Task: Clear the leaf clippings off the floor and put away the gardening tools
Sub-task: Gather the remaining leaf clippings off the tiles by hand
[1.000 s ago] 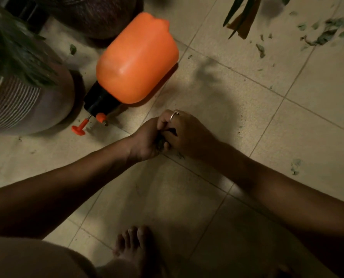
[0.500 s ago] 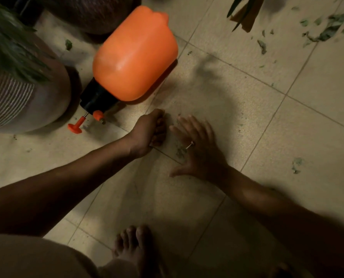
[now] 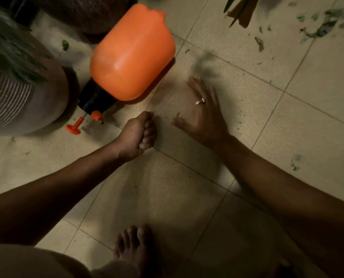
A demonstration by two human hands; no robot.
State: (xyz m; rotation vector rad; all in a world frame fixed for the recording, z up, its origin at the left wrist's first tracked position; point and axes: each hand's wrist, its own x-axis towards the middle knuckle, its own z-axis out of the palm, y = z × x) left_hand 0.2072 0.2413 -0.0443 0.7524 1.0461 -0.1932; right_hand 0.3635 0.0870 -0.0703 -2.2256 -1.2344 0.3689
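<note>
My left hand (image 3: pixel 139 135) is curled into a fist just above the tiled floor, and its fingers hide most of the leaf clippings it holds. To its right, my right hand (image 3: pixel 203 113) is flat and spread low over the floor, a ring on one finger. Tiny leaf bits (image 3: pixel 177 114) lie by its thumb. A larger scatter of leaf clippings (image 3: pixel 323 29) lies at the far right, with one more clipping (image 3: pixel 295 159) at mid right. An orange pressure sprayer (image 3: pixel 133 55) lies on its side just beyond my left hand.
A ribbed plant pot (image 3: pixel 26 101) stands at the left, touching the sprayer's black cap end. A dark round pot (image 3: pixel 91 13) stands behind the sprayer. Plant leaves (image 3: pixel 241 9) hang in at the top. My bare foot (image 3: pixel 135 249) is on the tiles below.
My right hand left my left hand, went flat on the floor and slid up and to the right. My left hand stayed a fist and shifted slightly.
</note>
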